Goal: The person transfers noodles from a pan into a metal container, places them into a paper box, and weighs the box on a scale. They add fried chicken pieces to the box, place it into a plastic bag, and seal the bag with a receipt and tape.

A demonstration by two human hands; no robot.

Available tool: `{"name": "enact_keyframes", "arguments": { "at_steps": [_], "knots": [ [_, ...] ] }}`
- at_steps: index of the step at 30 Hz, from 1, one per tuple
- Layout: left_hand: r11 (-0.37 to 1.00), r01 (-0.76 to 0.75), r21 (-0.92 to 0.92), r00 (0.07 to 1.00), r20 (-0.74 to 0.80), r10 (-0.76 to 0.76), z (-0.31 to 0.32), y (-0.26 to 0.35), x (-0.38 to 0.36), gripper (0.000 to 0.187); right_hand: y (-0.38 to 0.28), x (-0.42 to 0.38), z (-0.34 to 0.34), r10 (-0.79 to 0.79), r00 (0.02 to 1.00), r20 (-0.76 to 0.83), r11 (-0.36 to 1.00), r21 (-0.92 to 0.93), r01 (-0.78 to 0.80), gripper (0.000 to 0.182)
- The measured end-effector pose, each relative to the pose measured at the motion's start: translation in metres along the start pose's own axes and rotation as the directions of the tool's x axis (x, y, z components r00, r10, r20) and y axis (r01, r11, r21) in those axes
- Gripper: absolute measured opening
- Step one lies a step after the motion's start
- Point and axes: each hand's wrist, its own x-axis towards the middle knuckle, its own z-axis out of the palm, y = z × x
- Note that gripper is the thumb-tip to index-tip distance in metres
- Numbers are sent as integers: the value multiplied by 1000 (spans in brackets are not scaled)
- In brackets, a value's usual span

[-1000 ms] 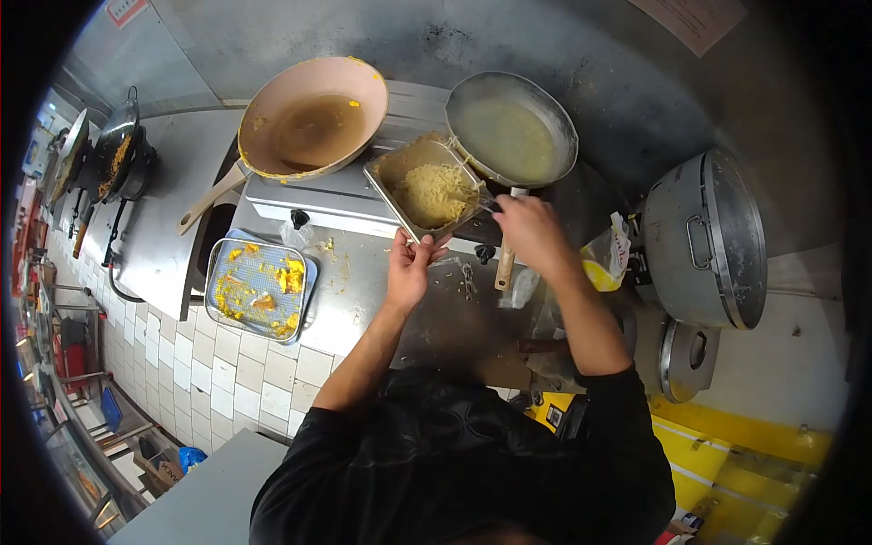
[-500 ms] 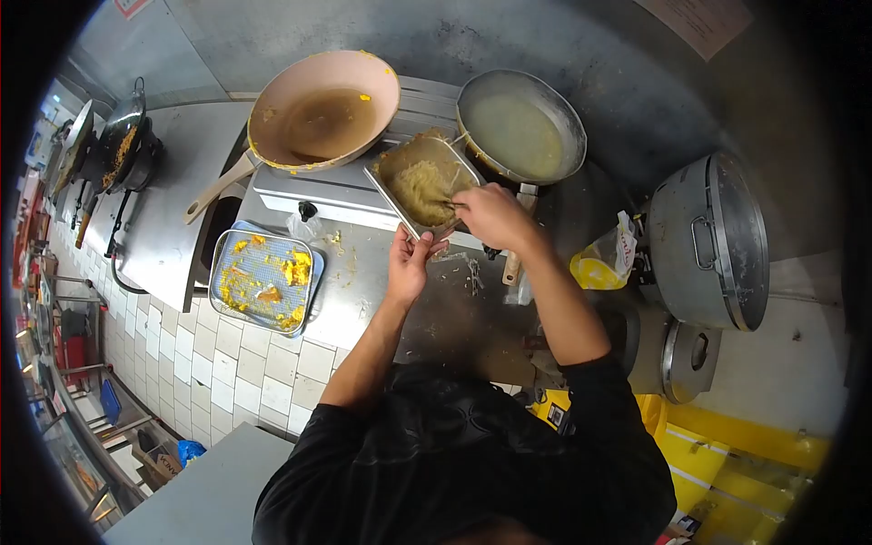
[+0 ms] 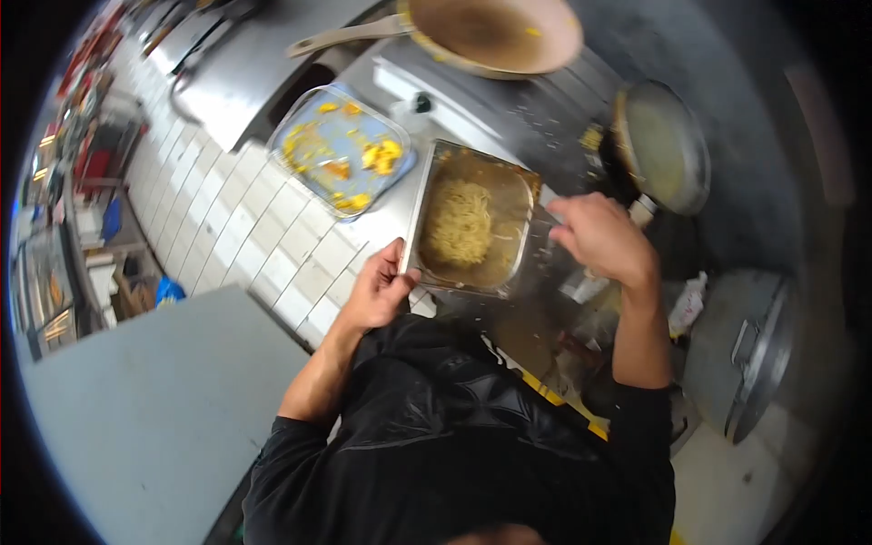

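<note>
My left hand (image 3: 379, 288) grips the near left corner of a rectangular metal container (image 3: 422, 204), thumb on the rim. Pale yellow noodles (image 3: 461, 222) lie inside it, mostly toward the left, with brown residue on its walls. To the right of the container is my right hand (image 3: 599, 238), its fingers curled, the thumb and index finger near the container's right rim. A blurred, light, thin thing shows by its fingertips; I cannot make out what it is.
A tray (image 3: 350, 150) with yellow scraps sits left of the container. Beyond are a wide pan (image 3: 495, 36) and a second pan (image 3: 661, 150) with cloudy liquid. A large lidded pot (image 3: 731, 350) stands at the right. A grey surface (image 3: 154, 400) is at the lower left.
The view has turned. The container is nearer my body and away from the pans. My right hand has come out of the container, and the noodles are no longer being stirred.
</note>
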Motion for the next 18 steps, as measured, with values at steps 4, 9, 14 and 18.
{"name": "enact_keyframes", "arguments": {
  "at_steps": [4,9,14,18],
  "knots": [
    [1000,-2,-11,985,-174,0,-39,10,-51,20,-60,37,59,-402,851,337,875,417,248,31],
    [996,-86,-17,947,-312,76,-130,6,-118,18,-148,80,57,-298,945,135,920,304,247,27],
    [991,-130,20,888,-443,126,-230,13,-162,14,-266,164,148,-458,803,382,888,231,397,21],
    [984,-175,-43,775,-622,111,-309,25,-215,3,-379,220,180,-435,770,467,876,419,240,26]
  ]
}}
